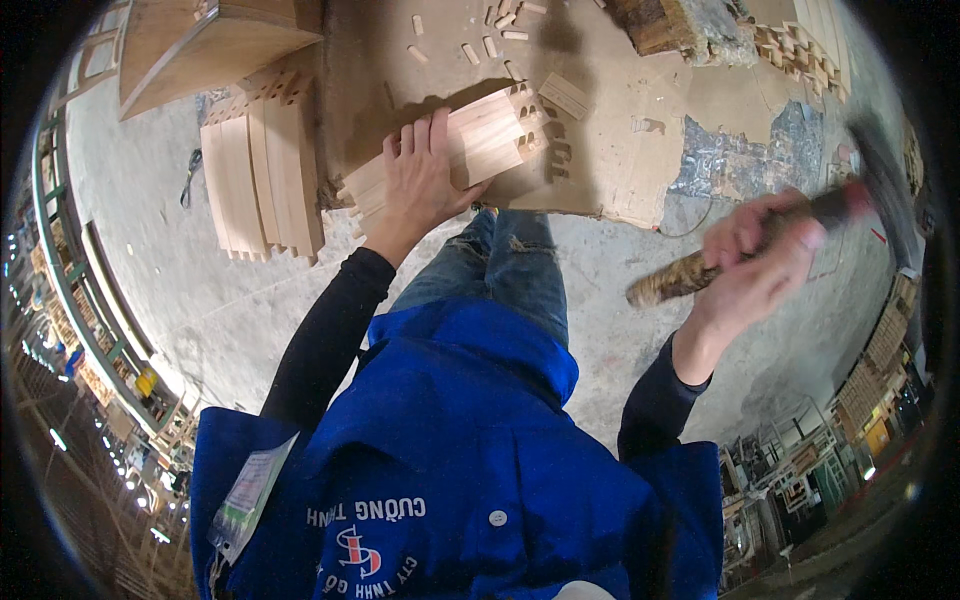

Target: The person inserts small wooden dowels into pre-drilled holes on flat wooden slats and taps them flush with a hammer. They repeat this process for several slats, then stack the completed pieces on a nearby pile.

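The cardboard-covered surface (625,155) spread before me, a stack of pale boards (262,185) at its left. On its near side lay the wooden pieces (487,135), my left hand's (420,180) fingers clamped across them. My right hand's (765,250) fingers wrapped the hammer (665,282), raised well apart, its head probably metal, though blurred. Small dowels (489,47) lay scattered beyond the pieces.
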